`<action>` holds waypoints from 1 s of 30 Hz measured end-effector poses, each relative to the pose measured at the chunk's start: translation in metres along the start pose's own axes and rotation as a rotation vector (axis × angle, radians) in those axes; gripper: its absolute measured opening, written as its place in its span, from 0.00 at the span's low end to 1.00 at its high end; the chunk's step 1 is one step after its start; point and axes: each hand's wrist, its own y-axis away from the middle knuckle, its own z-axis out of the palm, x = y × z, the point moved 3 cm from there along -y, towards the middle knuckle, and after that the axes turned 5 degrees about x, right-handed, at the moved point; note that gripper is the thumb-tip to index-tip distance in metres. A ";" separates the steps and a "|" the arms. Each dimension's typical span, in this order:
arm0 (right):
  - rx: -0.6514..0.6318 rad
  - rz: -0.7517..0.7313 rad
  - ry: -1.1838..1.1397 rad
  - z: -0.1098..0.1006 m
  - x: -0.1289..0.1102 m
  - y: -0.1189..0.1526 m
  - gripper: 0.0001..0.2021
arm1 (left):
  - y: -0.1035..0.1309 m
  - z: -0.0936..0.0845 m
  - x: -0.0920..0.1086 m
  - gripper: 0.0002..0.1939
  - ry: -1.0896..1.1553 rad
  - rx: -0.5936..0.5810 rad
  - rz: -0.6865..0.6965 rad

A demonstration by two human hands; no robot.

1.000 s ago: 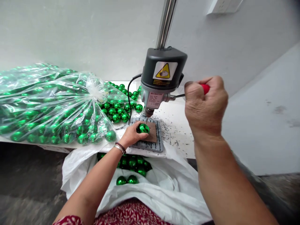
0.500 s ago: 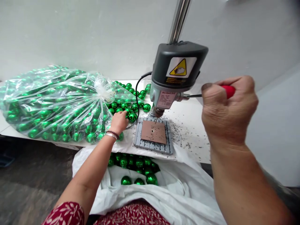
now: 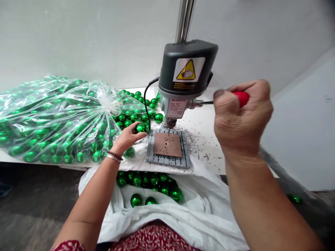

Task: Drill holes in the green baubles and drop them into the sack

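My left hand (image 3: 128,137) curls its thumb and fingers round a shiny green bauble (image 3: 141,128) at the edge of the loose pile, left of the drill press (image 3: 188,69). My right hand (image 3: 243,118) is closed round the red knob (image 3: 241,99) on the press's feed lever. Below the chuck, the drill bit (image 3: 169,132) points down over a brown square board (image 3: 168,144) with a small hole. That board rests on the grey slotted base plate (image 3: 153,158), with no bauble on it.
A tied clear plastic bag (image 3: 65,118) full of green baubles covers the table's left side. Dark shavings litter the white tabletop (image 3: 206,153). More baubles lie in white cloth (image 3: 193,209) across my lap. A black cable (image 3: 147,104) loops beside the press.
My left hand has shifted from reaching over the loose baubles to holding one, thumb now visible. In the lap cloth, a bauble has rolled slightly right. My right hand stays on the knob.
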 end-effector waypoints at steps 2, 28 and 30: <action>-0.004 -0.008 -0.005 0.001 0.000 0.001 0.08 | 0.010 0.009 0.002 0.35 0.326 -0.123 -0.061; -0.089 -0.115 0.001 -0.002 0.010 0.008 0.10 | 0.009 0.069 0.007 0.32 0.108 -0.068 0.031; -0.086 -0.106 0.001 -0.003 0.009 0.008 0.10 | 0.008 0.072 0.009 0.29 0.026 -0.065 0.068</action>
